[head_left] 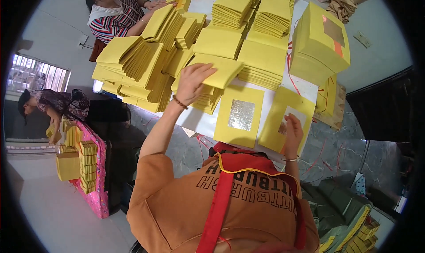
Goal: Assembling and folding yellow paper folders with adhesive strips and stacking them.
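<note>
My left hand (193, 81) grips a yellow paper sheet (223, 72) that bends over the top of a stack, its fingers curled on the upper face. In front of me on the white table lies a yellow sheet (225, 133) with a silver foil rectangle (241, 115) at its middle. To its right is another such yellow sheet (270, 131). Over that one's foil patch, my right hand (293, 134) rests with fingers extended and slightly apart, hiding part of the patch.
Yellow paper stacks (261, 67) crowd the table's far and left sides. A tall foil-topped stack (316, 44) stands at the right corner. Across the table sits a person (117, 13) handling yellow paper. Another person (62, 104) bends over a pink-covered table (101, 177) at left.
</note>
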Available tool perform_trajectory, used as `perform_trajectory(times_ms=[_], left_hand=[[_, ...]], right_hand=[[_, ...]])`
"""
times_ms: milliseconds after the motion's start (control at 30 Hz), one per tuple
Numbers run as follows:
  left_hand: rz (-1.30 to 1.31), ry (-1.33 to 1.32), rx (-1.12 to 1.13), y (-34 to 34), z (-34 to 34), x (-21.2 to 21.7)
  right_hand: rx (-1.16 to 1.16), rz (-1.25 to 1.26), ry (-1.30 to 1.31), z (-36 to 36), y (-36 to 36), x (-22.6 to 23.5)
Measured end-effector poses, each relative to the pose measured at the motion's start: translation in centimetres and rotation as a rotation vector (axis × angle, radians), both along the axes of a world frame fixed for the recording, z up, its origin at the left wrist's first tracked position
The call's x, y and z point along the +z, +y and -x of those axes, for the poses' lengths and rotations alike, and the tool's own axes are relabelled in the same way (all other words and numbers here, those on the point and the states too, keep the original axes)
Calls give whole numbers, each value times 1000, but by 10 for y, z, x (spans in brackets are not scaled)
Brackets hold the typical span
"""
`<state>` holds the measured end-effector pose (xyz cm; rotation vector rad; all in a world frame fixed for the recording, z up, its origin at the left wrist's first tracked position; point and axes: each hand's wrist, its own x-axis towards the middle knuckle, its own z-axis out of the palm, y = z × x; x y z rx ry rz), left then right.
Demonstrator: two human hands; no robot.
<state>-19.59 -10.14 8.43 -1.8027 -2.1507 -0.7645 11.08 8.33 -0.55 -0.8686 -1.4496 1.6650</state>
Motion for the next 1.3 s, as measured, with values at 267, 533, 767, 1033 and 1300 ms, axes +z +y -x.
perform_trajectory(times_ms=[267, 533, 767, 1033, 1300], left_hand=[[284, -40, 147, -45, 37, -62], [483, -195, 34, -57, 41, -70], [198, -661, 73, -71, 43, -93], [-140, -1310, 760, -83, 55, -129], [179, -1565, 731, -85, 53, -97]], right_hand=[[347, -41, -156, 64, -26, -6], [628, 433, -236, 166, -56, -5], [591, 277, -371, 235, -94, -28], [447, 196, -488, 238, -101, -49], [736, 599, -206, 202, -81, 2]])
